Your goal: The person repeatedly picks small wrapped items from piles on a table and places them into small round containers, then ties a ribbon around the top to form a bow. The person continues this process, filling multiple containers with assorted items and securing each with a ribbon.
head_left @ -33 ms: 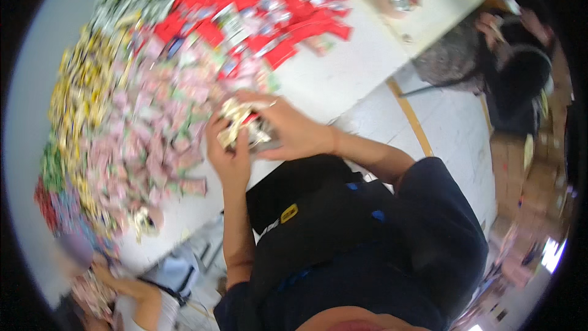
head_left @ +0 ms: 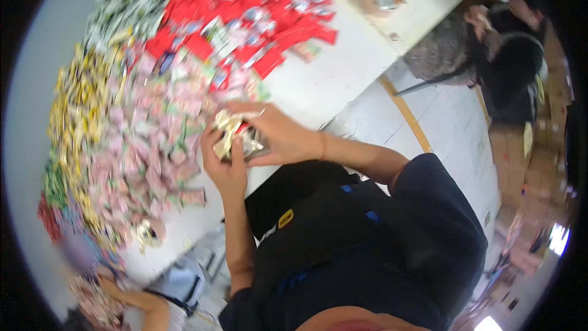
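Note:
Close to the table's near edge, my left hand (head_left: 225, 165) and my right hand (head_left: 283, 136) are closed round one bunch of small packets (head_left: 228, 127). The bunch shows shiny cream-gold wrapping, a bit of red and a clear or silvery part lower down. My fingers hide much of it, and blur keeps me from telling its exact kind. Just left of my hands lies a wide heap of pink and pale green packets (head_left: 144, 153). Beyond them spreads a heap of red packets (head_left: 257, 9) with silvery patches.
Yellow packets (head_left: 76, 116), silver-green packets (head_left: 128, 3) and green packets (head_left: 55, 184) lie along the far left of the white table (head_left: 318, 89). A small filled cup (head_left: 147, 233) stands near the edge. Co-workers (head_left: 138, 300) sit lower left and upper right. Cardboard boxes (head_left: 511, 165) stand right.
The whole view has shifted slightly, so the table and heaps sit a little further left. Both hands still hold the bunch in much the same pose.

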The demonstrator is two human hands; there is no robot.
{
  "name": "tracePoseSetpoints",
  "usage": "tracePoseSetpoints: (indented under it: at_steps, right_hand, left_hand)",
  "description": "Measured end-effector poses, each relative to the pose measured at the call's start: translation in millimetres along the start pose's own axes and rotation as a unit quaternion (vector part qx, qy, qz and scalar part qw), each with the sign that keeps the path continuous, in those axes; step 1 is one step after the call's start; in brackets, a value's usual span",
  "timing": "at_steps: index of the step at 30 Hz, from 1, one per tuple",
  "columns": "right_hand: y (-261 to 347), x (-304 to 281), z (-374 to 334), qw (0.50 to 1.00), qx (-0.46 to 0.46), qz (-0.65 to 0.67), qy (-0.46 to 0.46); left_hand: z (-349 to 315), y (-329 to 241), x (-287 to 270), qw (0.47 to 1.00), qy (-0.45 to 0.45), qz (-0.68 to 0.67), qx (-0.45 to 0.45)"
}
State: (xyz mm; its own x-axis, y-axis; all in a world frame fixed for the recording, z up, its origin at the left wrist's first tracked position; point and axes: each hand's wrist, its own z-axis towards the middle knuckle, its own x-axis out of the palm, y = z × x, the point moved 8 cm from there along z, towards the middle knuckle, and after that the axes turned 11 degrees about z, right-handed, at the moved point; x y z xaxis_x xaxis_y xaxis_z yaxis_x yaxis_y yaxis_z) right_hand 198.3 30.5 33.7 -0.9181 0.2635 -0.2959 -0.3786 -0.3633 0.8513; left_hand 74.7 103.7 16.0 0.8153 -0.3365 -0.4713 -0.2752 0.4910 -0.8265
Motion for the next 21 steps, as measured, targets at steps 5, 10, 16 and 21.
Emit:
tracePoseSetpoints:
  at_steps: [5,10,16,21]
  right_hand:
    - [8,-36,-17,0.998,0.019,-0.025,-0.052]
    - [28,-124,-49,0.977,0.019,-0.145,-0.154]
    - [19,-318,-118,0.852,0.098,-0.335,-0.391]
    - [-16,-422,-132,0.797,0.069,-0.365,-0.476]
  left_hand:
    - [-9,-23,27,0.995,0.08,-0.051,-0.014]
    - [5,-75,37,0.993,0.061,-0.057,0.088]
    - [-22,-38,-68,0.974,-0.037,0.186,0.125]
    - [-86,-1,-207,0.852,-0.35,0.382,-0.074]
